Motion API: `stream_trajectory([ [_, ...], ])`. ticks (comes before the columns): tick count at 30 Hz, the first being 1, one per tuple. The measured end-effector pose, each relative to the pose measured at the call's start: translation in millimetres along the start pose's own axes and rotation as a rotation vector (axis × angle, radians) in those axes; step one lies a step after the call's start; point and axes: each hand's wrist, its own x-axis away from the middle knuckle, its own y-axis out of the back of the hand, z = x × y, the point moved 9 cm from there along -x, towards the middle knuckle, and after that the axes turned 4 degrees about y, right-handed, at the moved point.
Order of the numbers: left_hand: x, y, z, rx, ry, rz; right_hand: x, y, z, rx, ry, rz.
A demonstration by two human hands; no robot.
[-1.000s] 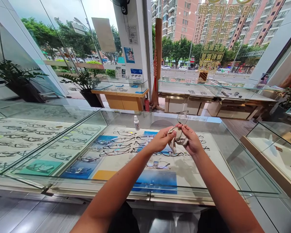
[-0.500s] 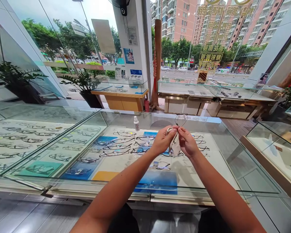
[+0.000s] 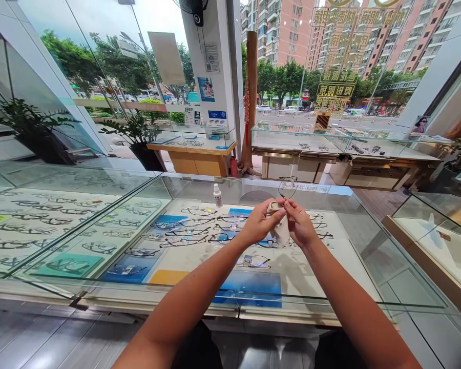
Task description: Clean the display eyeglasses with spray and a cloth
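Observation:
My left hand (image 3: 262, 221) is closed on a pale cloth (image 3: 281, 234), which hangs down between my two hands. Part of the cloth wraps over something by my left thumb. My right hand (image 3: 298, 221) pinches a pair of thin-framed eyeglasses (image 3: 288, 188) close to the cloth. One round lens stands up above my fingertips; the rest of the glasses is hidden by my fingers and the cloth. Both hands are held close together over the glass display case (image 3: 315, 287). A small white spray bottle (image 3: 217, 196) stands upright on the glass, left of my hands.
Rows of eyeglasses (image 3: 188, 230) lie inside the case under the glass, with blue cards (image 3: 249, 288) among them. Another glass case (image 3: 426, 236) stands at the right. Farther back are more display counters (image 3: 194, 159), a wooden post (image 3: 250, 102) and potted plants (image 3: 142, 136).
My left thumb has shifted over the cloth, and the cloth's folds have changed. The eyeglasses have tilted slightly in my right fingers. The view has moved a little.

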Motion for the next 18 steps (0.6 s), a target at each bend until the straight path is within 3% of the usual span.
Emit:
stream_trajectory([
  [5, -0.4, 4.7, 2.9, 0.048, -0.001, -0.076, 4.4, -5.6, -1.4, 0.011, -0.011, 0.014],
  [14, 3.3, -9.6, -1.2, 0.071, 0.032, 0.198, 0.4, 1.2, 20.1, 0.036, 0.071, -0.017],
  [18, 2.8, -4.1, 5.3, 0.085, 0.034, 0.023, 5.2, -6.8, 10.6, 0.034, 0.071, 0.004],
])
